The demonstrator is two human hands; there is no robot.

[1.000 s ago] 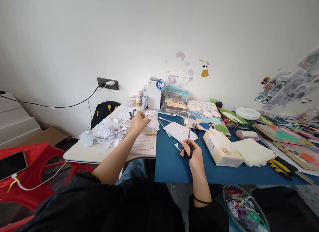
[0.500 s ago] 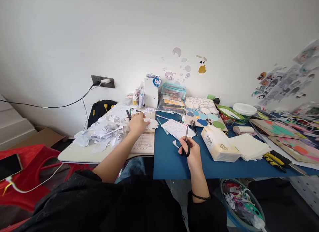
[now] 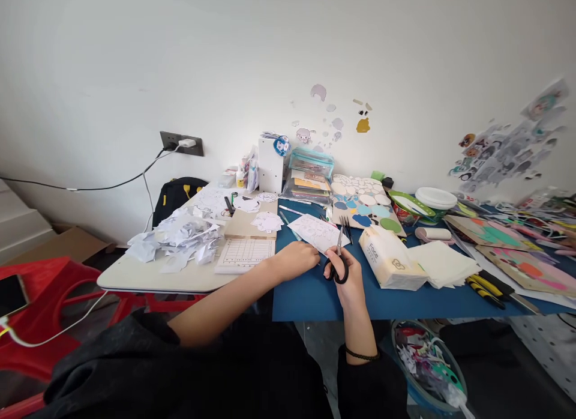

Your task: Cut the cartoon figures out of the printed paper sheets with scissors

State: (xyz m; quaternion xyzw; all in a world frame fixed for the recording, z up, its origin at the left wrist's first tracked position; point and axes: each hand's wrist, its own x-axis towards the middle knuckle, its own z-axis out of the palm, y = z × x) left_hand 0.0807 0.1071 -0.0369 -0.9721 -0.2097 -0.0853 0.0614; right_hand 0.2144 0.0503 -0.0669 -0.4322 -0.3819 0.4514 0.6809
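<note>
Black-handled scissors [image 3: 340,241] are in my right hand [image 3: 353,282], fingers through the loops and blades pointing away from me. Beside them, my left hand [image 3: 299,260] rests low over the blue mat, its fingers curled together; whatever they pinch is hidden. Just beyond both hands lies a white sheet with line drawings [image 3: 315,232]. To the left, cut-out paper drawings [image 3: 267,221] lie on a cardboard piece [image 3: 243,224] above a printed form [image 3: 245,254].
A heap of paper scraps [image 3: 180,236] covers part of the white table. Right of my hands are tweezers [image 3: 345,227], a tissue pack [image 3: 391,260] and a yellow-black cutter [image 3: 488,290]. A bin of scraps [image 3: 429,359] stands below the table edge.
My left hand has left the cut-outs on the cardboard and moved right, beside the scissors, covering the spot where a small white scrap lay. The right hand has barely moved.
</note>
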